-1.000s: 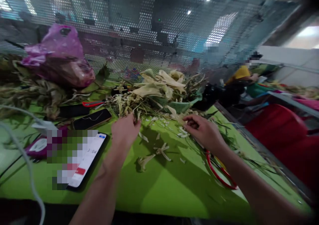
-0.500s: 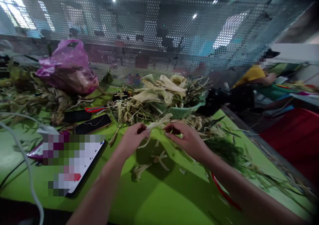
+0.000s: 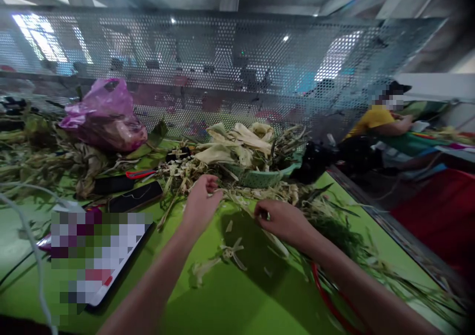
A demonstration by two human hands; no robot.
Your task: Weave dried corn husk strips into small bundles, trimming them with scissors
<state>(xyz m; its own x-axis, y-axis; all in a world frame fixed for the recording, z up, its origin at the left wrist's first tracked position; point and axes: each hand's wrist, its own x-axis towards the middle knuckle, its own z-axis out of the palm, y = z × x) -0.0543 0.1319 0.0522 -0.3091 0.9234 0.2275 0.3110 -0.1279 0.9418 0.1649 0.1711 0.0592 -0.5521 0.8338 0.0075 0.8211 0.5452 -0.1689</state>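
My left hand [image 3: 202, 199] is at the near edge of a heap of dried, pale plant strips [image 3: 181, 176]. Its fingers are loosely bent and apart from the thumb, with nothing visible between them. To the right, my right hand [image 3: 280, 221] hovers low over the green table, its fingers curled in; what they hold, if anything, is hidden. A pale husk strip [image 3: 276, 243] lies just below it. Between my forearms are a small star-shaped husk piece [image 3: 232, 252] and a crumpled husk scrap [image 3: 202, 269] on the tabletop.
A green basket [image 3: 260, 177] heaped with dry husks [image 3: 241, 142] stands behind my hands. At left are a pink plastic bag [image 3: 106, 117], a phone [image 3: 135, 197], red-handled cutter [image 3: 140, 174] and a tablet [image 3: 122, 261]. Red cord [image 3: 326, 295] lies under my right forearm. A person [image 3: 378, 117] sits far right.
My left hand has let go of the pale husk strip it pinched and has moved slightly left, its fingers loosened. My right hand has shifted right and down, its fingers curled more. The view has tilted up.
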